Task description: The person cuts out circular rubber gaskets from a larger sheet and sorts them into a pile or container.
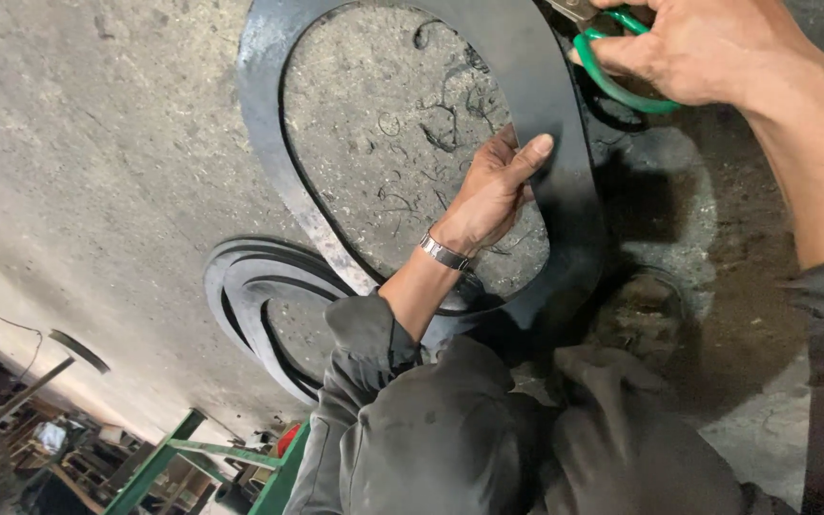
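Far left, low in the shot, there's a green frame point(178, 448) with workshop clutter behind it, all too dark to make out. Next over, a stack of black rings point(259, 305) lies flat on the concrete floor point(97, 143), at least three edges showing, partly hidden behind the person's grey sleeve.

Then one big black ring point(565, 162), tilted up off the floor, rubbery looking, with curly black offcuts scattered on the ground inside its opening. Left hand point(488, 191) reaches up through that opening, a metal watch point(443, 252) on the wrist, thumb on the near face and fingers wrapped over the inner edge of the ring's right side, so it's clamped tight on the ring.

Top right, the right hand point(708, 48) is closed through the green handles of one pair of scissors point(622, 76), just at the ring's upper right edge. Blades mostly out of frame.
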